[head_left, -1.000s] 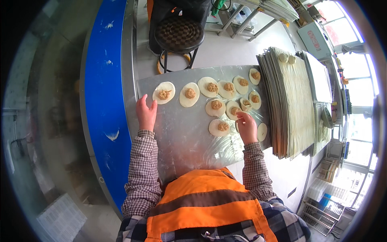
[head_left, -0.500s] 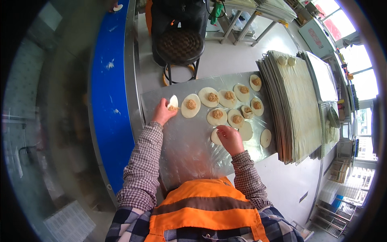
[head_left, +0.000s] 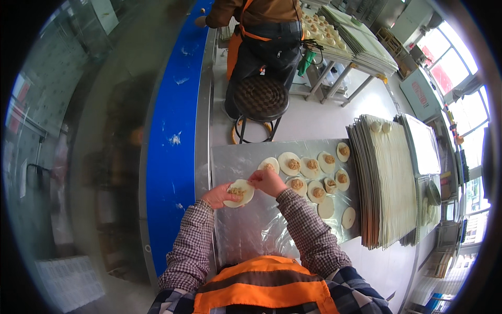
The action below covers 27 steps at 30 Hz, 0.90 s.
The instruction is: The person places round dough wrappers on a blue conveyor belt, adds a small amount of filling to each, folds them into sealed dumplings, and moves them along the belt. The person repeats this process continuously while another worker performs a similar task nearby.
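Note:
My left hand [head_left: 218, 196] cups a round dough wrapper with filling [head_left: 239, 192] above the left part of the plastic-covered tray [head_left: 246, 230]. The fingers of my right hand [head_left: 269, 181] pinch the wrapper's right edge. Just beyond my hands, several more filled wrappers [head_left: 312, 165] lie flat in rows on the tray. Two plain wrappers [head_left: 326, 208] without filling lie nearer to me on the right.
A tall stack of flat trays [head_left: 387, 180] stands right of the work tray, with two dough pieces on top. A blue conveyor edge [head_left: 170, 152] runs along the left. Ahead, another person in an orange apron sits on a round stool [head_left: 260, 97] beside more stacked trays.
My left hand lifted a filled wrapper off the tray and drew it nearer. My right hand came across from the right side of the tray and now pinches its edge.

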Each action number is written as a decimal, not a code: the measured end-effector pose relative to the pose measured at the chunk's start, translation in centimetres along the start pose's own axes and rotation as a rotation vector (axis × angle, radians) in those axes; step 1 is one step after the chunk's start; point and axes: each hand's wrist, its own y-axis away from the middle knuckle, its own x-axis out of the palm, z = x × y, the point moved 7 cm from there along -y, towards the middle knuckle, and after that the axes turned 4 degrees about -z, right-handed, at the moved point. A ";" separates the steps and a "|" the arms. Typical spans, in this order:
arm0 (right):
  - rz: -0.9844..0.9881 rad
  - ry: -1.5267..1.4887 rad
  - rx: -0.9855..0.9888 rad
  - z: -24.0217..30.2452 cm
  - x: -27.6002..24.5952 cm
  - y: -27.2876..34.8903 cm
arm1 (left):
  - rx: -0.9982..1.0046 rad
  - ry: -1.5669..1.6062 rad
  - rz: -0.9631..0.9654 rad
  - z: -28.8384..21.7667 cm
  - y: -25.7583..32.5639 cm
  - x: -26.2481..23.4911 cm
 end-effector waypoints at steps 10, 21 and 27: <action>-0.224 0.213 -0.210 2.4 2.4 1.8 | 0.033 -0.302 0.036 0.8 0.0 -0.8; -0.237 0.219 -0.195 0.9 2.7 1.9 | 0.032 -0.075 -0.159 0.0 1.5 -0.9; -0.145 0.243 -0.164 -0.7 4.0 1.5 | 0.043 -0.396 -0.091 1.9 -0.6 -1.5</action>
